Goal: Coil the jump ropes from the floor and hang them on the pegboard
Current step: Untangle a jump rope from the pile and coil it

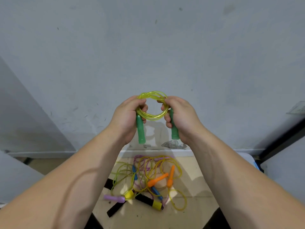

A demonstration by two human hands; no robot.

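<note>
- The left hand (pixel 127 116) curls around the left green handle (pixel 140 129) and the coil's left side.
- The yellow jump rope (pixel 152 115), coiled into a ring, is held up between both hands.
- Tangled ropes (pixel 148 177) lie on the floor (pixel 196 204) near its wall edge.
- The right hand (pixel 179 118) clasps the right green handle (pixel 174 131).

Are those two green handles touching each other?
Apart. The head view shows the left handle in the left hand and the right handle in the right hand, with wall visible between them.
</note>
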